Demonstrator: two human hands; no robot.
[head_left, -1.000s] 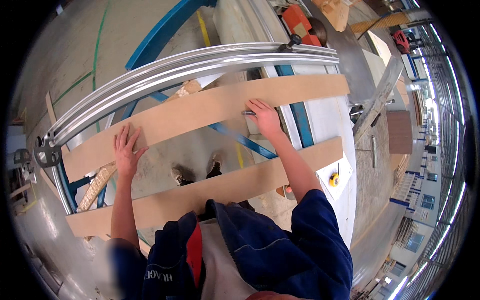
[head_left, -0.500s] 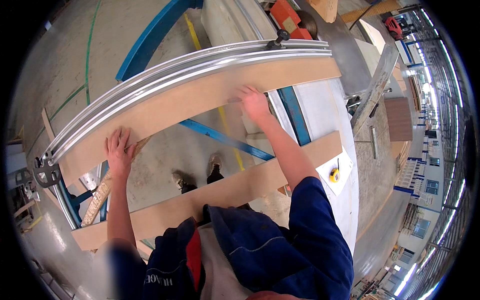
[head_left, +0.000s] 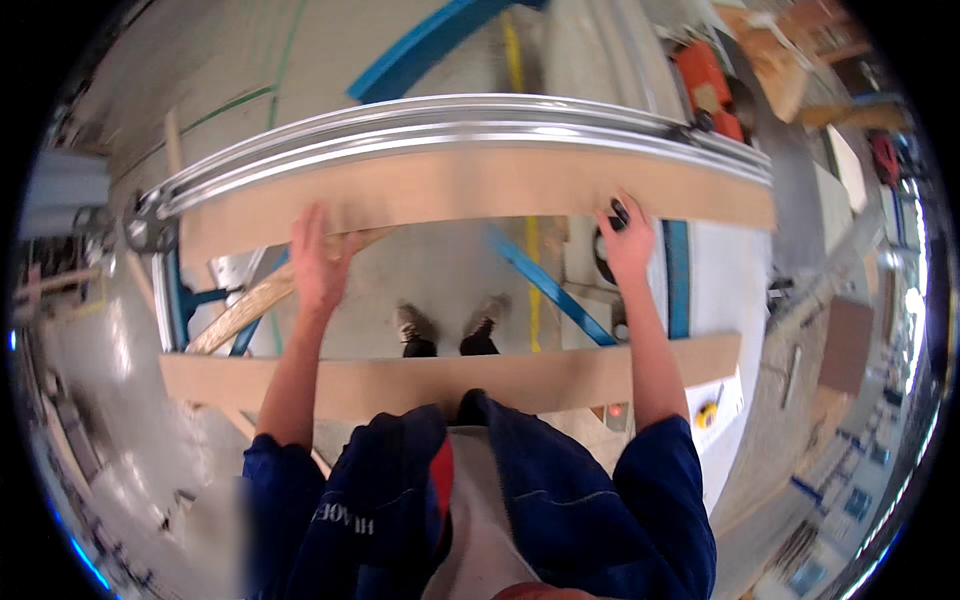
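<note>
A long tan board (head_left: 470, 188) lies along a silver metal rail (head_left: 450, 132) across the machine's frame. My left hand (head_left: 320, 268) rests at the board's near edge toward the left, fingers stretched onto its face and thumb apart. Toward the board's right end, the fingers of my right hand (head_left: 630, 240) curl round a small black object (head_left: 619, 214); its kind is unclear and part is hidden. Closer to my body, a second tan board (head_left: 480, 380) spans the frame.
A yellow tape measure (head_left: 707, 414) lies on white paper over the pale table (head_left: 735, 290) at right. Blue braces (head_left: 550, 285) and a rough wooden bar (head_left: 240, 310) run below the boards. My shoes (head_left: 487, 313) show between them. A red machine part (head_left: 708, 85) stands at far right.
My head view has turned, so the boards and rail now lie more level. My right hand has moved along the board toward its right end; a black object shows in its fingers. My left hand stays on the board.
</note>
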